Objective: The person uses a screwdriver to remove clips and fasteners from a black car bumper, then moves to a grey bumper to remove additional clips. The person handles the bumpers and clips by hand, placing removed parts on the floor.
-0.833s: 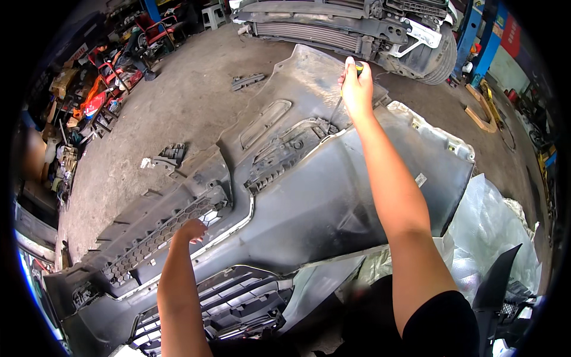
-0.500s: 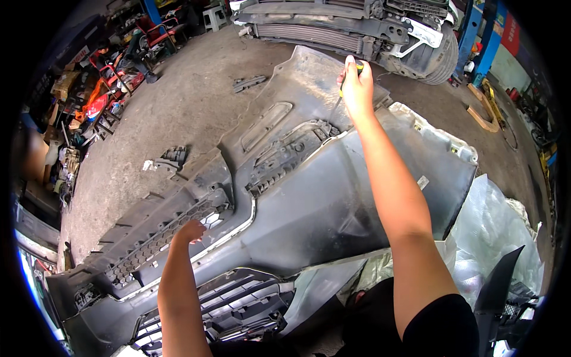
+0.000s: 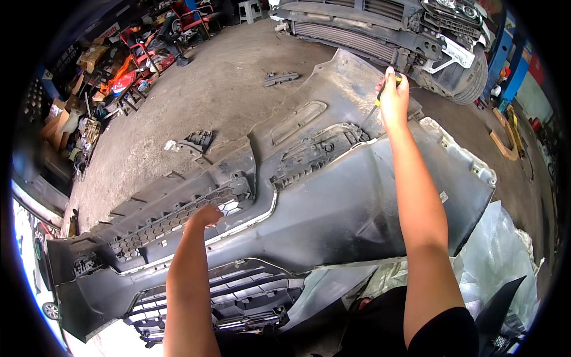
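A large grey plastic car bumper lies inner side up across the view, with a honeycomb mesh strip along its left part and a slatted grille below. My right hand grips a yellow and black screwdriver; its thin shaft reaches down to a black bracket on the bumper's upper right section. My left hand is at the mesh strip with fingers curled; what they hold, if anything, is hidden.
A car front with exposed radiator stands behind, beside a blue lift post. A person sits among clutter at upper left. Loose black parts lie on the concrete floor. Translucent wrap is at right.
The whole view has shifted, so the bumper, floor and hands appear farther right. My right hand stays on the screwdriver at the bracket; my left hand remains by the mesh.
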Tool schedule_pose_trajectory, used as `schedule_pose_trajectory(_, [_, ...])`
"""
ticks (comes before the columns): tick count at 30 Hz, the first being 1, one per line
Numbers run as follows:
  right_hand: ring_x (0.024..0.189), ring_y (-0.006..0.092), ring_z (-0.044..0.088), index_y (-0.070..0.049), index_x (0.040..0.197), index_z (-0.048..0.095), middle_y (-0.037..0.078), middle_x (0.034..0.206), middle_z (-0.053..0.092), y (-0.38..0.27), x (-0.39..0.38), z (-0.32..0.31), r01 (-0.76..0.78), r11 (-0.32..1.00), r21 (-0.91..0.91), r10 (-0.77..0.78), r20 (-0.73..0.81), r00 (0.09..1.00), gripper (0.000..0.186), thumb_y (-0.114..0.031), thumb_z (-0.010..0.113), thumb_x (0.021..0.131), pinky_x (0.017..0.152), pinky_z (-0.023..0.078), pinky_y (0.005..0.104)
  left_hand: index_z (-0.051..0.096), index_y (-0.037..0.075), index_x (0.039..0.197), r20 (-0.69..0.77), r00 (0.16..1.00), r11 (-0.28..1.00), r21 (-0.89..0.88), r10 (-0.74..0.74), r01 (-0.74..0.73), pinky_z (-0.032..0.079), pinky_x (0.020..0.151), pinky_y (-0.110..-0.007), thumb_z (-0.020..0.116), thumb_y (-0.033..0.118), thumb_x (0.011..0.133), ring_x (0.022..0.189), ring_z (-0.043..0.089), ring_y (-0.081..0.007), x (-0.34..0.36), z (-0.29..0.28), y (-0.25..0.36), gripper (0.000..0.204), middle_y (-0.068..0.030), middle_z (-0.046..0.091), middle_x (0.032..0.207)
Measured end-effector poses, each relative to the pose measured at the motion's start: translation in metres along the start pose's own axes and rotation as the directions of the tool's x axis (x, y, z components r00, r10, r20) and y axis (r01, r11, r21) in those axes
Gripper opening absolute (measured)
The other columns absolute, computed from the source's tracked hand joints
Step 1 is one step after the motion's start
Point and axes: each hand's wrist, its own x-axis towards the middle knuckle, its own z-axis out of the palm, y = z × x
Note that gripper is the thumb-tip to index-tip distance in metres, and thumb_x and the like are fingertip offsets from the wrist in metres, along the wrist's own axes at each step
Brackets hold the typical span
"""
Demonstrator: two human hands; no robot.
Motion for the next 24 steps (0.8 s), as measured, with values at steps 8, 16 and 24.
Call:
schedule_pose_trajectory(8, [0.062, 0.0108, 0.055, -0.003, 0.096, 0.052, 0.001, 0.073, 0.056, -0.010, 0.000, 0.000, 0.046, 0.999, 0.017, -0.045, -0.027, 0.999, 0.031, -0.033, 0.060, 0.101, 0.060, 0.047, 0.0261, 0.068, 0.000, 0.088, 0.003, 0.999, 0.996, 0.072, 0.048, -0.048, 0.055, 0.052, -0.041, 0.055, 0.030, 0.091, 0.066, 0.067, -0.0228, 0.004, 0.001, 0.008, 0.033, -0.0115, 0.070, 0.076])
schedule_pose_trajectory(16, [0.058, 0.0122, 0.054, -0.005, 0.094, 0.053, 0.002, 0.072, 0.056, -0.030, -0.022, 0.023, -0.215, 0.948, 0.235, 0.152, 0.261, 0.953, 0.027, -0.031, 0.061, 0.099, 0.054, 0.046, 0.0284, 0.070, 0.004, 0.090, -0.014, 0.785, 0.590, 0.668, 0.619, -0.454, 0.056, 0.078, -0.044, 0.060, 0.019, 0.084, 0.089, 0.070, -0.0320, 0.016, -0.018, -0.018, 0.019, -0.0144, 0.073, 0.091])
schedule_pose_trajectory(24, [0.061, 0.0171, 0.060, 0.000, 0.088, 0.062, 0.009, 0.069, 0.062, -0.006, -0.035, 0.011, 0.106, 0.770, -0.630, 0.357, 0.562, 0.746, 0.030, -0.029, 0.065, 0.083, 0.060, 0.048, 0.0345, 0.067, 0.000, 0.104, -0.508, 0.685, 0.779, -0.042, 0.523, -0.626, 0.053, 0.075, -0.037, 0.062, 0.020, 0.087, 0.080, 0.069, -0.0281, -0.027, 0.000, 0.181, 0.026, -0.0159, 0.070, 0.085])
